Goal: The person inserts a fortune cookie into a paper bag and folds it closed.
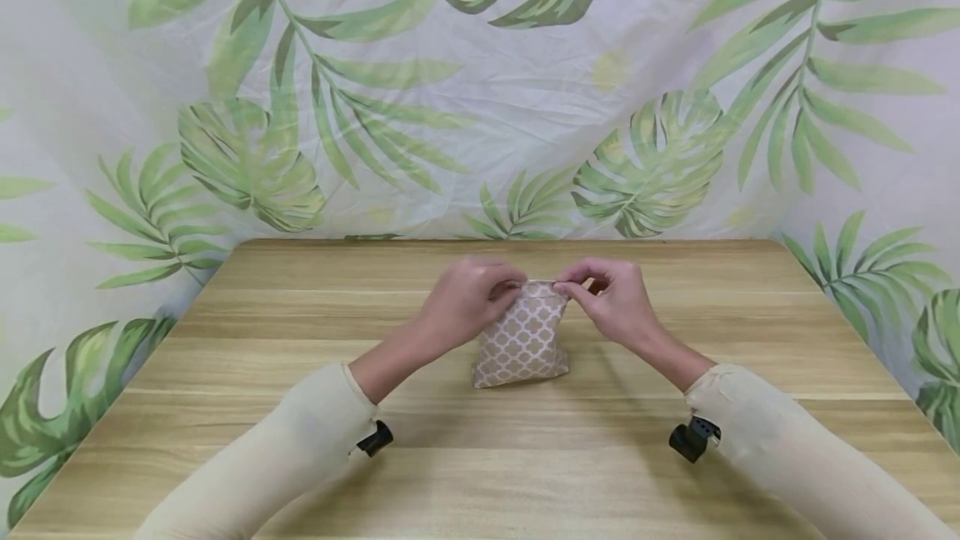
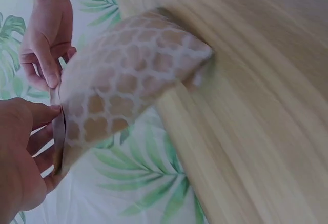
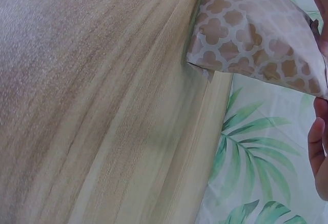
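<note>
A small tan bag (image 1: 521,340) with a white lattice print stands at the middle of the table, held by its top edge. My left hand (image 1: 468,298) pinches the top left corner between thumb and fingers. At the top right corner, my right hand (image 1: 611,298) pinches the rim the same way. The left wrist view shows the bag (image 2: 123,75) with both hands along its folded rim. In the right wrist view, the bag (image 3: 251,34) extends from fingers at the right edge. What the bag contains is hidden.
The wooden table (image 1: 300,457) spreads out around the bag. Behind it hangs a white cloth (image 1: 517,123) printed with green leaves. Small black devices sit at both wrists, below the pale sleeves (image 1: 300,432).
</note>
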`<action>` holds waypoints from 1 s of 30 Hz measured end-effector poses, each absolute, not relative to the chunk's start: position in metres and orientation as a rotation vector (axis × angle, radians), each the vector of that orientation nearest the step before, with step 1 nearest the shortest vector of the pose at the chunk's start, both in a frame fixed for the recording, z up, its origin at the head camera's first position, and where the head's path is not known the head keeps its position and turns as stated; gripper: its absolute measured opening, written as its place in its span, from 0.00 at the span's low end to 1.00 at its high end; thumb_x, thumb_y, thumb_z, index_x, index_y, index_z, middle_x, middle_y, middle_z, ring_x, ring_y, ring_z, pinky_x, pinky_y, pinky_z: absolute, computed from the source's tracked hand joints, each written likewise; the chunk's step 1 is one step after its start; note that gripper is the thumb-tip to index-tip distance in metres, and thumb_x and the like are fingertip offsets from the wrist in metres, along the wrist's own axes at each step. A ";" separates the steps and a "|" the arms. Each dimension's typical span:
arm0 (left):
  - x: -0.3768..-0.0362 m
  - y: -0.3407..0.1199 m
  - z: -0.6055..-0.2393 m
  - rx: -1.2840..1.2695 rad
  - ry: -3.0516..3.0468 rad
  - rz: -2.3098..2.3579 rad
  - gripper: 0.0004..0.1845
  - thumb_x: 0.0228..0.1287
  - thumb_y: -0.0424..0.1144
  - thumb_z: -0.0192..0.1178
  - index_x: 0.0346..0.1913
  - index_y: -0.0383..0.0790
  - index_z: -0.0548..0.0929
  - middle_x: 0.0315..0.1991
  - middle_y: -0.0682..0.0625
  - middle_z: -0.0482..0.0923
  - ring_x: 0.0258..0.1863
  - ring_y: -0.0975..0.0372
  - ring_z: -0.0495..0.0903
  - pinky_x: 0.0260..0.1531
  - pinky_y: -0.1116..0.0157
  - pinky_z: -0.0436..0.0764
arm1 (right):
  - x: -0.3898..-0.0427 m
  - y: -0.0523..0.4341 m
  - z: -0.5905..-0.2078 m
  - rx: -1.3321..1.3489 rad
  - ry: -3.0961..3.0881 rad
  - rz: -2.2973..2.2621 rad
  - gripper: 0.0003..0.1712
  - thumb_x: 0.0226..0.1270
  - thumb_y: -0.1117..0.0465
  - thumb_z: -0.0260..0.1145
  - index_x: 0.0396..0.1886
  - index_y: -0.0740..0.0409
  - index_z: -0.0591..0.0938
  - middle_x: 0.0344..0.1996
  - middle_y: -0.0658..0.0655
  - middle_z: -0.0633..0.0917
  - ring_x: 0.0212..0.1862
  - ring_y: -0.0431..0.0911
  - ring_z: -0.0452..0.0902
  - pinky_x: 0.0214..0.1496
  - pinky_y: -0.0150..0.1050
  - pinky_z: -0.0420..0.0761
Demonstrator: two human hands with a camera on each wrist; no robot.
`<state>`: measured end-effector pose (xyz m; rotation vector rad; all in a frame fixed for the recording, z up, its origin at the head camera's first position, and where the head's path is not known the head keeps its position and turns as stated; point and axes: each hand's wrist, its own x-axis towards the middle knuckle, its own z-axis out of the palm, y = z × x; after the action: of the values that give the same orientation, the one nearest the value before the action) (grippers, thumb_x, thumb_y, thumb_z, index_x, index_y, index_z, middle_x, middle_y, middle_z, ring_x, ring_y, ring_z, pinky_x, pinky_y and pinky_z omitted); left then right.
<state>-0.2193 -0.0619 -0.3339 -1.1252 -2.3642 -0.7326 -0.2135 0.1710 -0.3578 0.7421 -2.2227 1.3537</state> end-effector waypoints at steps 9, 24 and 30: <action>-0.221 -0.035 -0.327 -1.087 -2.440 -0.613 0.02 0.66 0.34 0.71 0.38 0.42 0.93 0.34 0.51 0.90 0.30 0.62 0.85 0.39 0.59 0.77 | -0.213 0.172 -0.357 0.775 -2.239 1.363 0.02 0.63 0.73 0.75 0.31 0.65 0.90 0.27 0.57 0.90 0.22 0.44 0.79 0.21 0.31 0.75; -0.221 -0.027 -0.326 -1.086 -2.362 -0.642 0.02 0.65 0.34 0.71 0.36 0.40 0.92 0.31 0.52 0.88 0.28 0.62 0.83 0.34 0.61 0.71 | -0.210 0.174 -0.351 0.723 -2.306 1.361 0.04 0.67 0.72 0.72 0.32 0.63 0.86 0.29 0.56 0.88 0.32 0.49 0.86 0.27 0.33 0.81; -0.221 -0.025 -0.325 -1.069 -2.377 -0.616 0.03 0.66 0.36 0.71 0.39 0.43 0.93 0.32 0.53 0.89 0.26 0.63 0.80 0.33 0.63 0.71 | -0.212 0.173 -0.353 0.723 -2.272 1.396 0.04 0.66 0.74 0.72 0.32 0.64 0.87 0.29 0.58 0.89 0.31 0.47 0.86 0.26 0.32 0.80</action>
<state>-0.2212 -0.0252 -0.3250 -1.0687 -2.3765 -0.6159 -0.2119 0.1732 -0.3530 0.7227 -2.2723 1.3963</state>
